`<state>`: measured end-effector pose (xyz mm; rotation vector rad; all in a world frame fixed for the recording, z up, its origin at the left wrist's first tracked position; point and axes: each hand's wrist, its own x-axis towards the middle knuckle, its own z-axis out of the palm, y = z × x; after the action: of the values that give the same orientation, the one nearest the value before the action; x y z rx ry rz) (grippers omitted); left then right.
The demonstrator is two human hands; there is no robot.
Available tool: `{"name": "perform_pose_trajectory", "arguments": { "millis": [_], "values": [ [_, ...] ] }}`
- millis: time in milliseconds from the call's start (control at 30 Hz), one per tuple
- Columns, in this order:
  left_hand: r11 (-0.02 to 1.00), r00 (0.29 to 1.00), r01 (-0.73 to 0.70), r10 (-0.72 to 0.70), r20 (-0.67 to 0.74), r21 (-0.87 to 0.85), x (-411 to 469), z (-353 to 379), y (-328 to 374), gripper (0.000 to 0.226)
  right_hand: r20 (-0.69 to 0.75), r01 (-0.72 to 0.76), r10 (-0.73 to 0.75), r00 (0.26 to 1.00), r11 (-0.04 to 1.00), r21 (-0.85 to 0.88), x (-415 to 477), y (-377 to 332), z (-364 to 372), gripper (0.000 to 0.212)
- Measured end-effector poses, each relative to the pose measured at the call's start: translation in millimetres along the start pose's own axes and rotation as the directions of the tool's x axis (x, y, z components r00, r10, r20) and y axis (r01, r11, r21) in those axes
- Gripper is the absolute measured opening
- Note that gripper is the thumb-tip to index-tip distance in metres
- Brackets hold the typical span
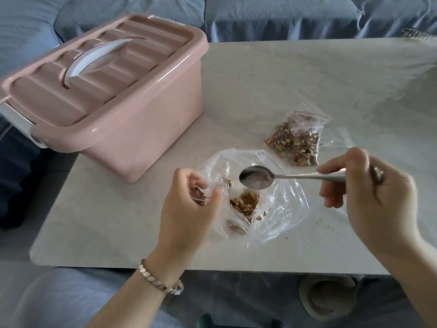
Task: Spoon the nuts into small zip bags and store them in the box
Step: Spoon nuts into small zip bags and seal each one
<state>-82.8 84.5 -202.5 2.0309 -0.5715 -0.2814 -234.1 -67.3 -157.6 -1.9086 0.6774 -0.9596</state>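
One pink box (132, 138) stands at the left edge of the table (260, 79), its lid (94, 74) on and its one white handle (94, 58) lying flat. Just right of it, the left hand (186, 209), one beaded bracelet (160, 278) on its wrist, has its fingers curled round one small zip bag (201, 196) with a red strip and a few nuts inside. Touching that hand, one large clear bag (283, 209) lies flat and open on the table with a small heap of nuts (244, 204) and some stray pieces in it. One metal spoon (257, 177) hangs above this bag, its bowl bare, its handle pinched between the thumb and bent fingers of the right hand (369, 185). Behind the spoon, two filled zip bags (305, 147) lie side by side and overlapping, well apart from the box.

Much bare tabletop lies behind the bags and along the near edge. The table is pale and stone-patterned, with crumbs near the right hand. A blue sofa (260, 15) runs along its far side.
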Motion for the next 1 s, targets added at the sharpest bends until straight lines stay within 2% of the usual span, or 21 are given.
{"name": "perform_pose_trajectory", "arguments": {
  "millis": [100,267,467,567,700,900,1000],
  "values": [
    [0.989,0.987,0.113,-0.123,0.108,0.093,-2,-3,-10,0.021,0.094,-0.02,0.026,0.995,0.998,-0.066,-14,22,3,0.041],
    [0.961,0.94,0.231,-0.26,0.22,0.149,-4,8,-21,0.024,0.118,-0.004,0.019,0.993,0.992,-0.129,-34,43,10,0.04],
    [0.966,0.903,0.234,-0.258,0.342,0.111,-2,21,-18,0.027,0.082,-0.252,0.251,0.965,0.968,0.012,-43,51,18,0.04],
    [0.971,0.914,0.218,-0.237,0.328,0.092,-2,27,-20,0.027,0.09,-0.429,0.422,0.902,0.899,0.086,-44,54,23,0.04],
    [0.971,0.929,0.237,-0.234,0.286,0.026,-3,29,-16,0.025,0.069,-0.591,0.591,0.804,0.78,0.205,-41,55,22,0.043],
    [0.972,0.952,0.231,-0.217,0.218,-0.04,2,19,-14,0.025,0.052,-0.71,0.744,0.666,0.611,0.351,-29,57,8,0.045],
    [0.976,0.963,0.215,-0.207,0.171,-0.03,5,10,-13,0.025,0.06,-0.722,0.768,0.637,0.568,0.395,-24,56,1,0.045]
  ]
}}
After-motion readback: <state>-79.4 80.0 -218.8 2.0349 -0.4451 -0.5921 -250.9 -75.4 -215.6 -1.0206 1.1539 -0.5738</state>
